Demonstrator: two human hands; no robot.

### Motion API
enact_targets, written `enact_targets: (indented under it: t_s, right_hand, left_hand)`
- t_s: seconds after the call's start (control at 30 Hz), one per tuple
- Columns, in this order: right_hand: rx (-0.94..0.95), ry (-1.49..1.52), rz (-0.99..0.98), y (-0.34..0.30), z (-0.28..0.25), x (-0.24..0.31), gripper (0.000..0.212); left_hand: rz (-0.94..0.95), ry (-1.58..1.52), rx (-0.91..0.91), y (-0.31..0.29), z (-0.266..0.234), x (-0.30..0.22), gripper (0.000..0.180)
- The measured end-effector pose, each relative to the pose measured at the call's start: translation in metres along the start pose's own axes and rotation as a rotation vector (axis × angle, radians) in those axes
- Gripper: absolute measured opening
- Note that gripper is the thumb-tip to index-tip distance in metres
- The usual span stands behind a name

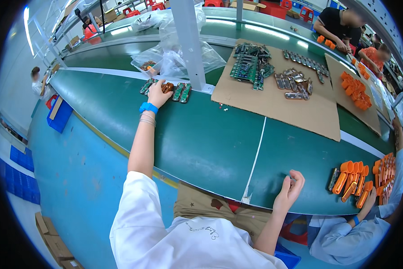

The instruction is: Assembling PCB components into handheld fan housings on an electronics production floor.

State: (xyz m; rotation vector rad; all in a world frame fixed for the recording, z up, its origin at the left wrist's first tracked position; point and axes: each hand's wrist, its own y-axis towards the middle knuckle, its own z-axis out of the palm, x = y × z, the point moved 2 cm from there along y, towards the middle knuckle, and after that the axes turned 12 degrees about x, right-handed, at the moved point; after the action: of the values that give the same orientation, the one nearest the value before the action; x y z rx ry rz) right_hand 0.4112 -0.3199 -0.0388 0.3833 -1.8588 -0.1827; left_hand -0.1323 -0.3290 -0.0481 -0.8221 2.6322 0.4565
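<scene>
My left hand (158,94) reaches out to a row of small parts along the far edge of the green bench. Its fingers are closed around a copper-brown casing (167,87), partly hidden under them. Beside it lie green circuit boards (182,93) in dark frames, and another board (146,86) shows past the fingers on the left. My right hand (291,187) hovers by the near edge of the bench, loosely curled with nothing in it. Farther right, several orange-handled pieces (350,177) with round heads lie near a co-worker's hand (368,202).
A cardboard sheet (273,105) bears a pile of circuit boards (253,65) and copper-coloured casings (295,83). A grey metal post (190,45) rises beside my left hand's row. Behind it stand a clear plastic tub (147,63) and plastic bags (174,62). A co-worker sits close at right.
</scene>
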Motion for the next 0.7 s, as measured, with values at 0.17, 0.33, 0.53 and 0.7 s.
enact_targets:
  t_s: [0.17,0.33,0.53,0.7]
  right_hand:
    - [0.0,-0.006,0.015,-0.002,-0.002,0.001,0.013]
    - [0.008,-0.041,0.015,-0.001,-0.003,0.0,0.012]
    - [0.054,0.003,-0.049,0.004,0.011,-0.011,0.011]
    - [-0.012,-0.007,0.082,0.01,-0.016,-0.056,0.025]
  left_hand:
    - [-0.143,-0.334,0.161,-0.009,-0.015,-0.017,0.077]
    - [-0.134,-0.33,0.147,0.0,-0.01,-0.003,0.083]
    - [-0.025,-0.115,0.002,-0.025,-0.03,0.005,0.041]
    - [0.114,-0.181,-0.029,-0.003,0.007,-0.046,0.022]
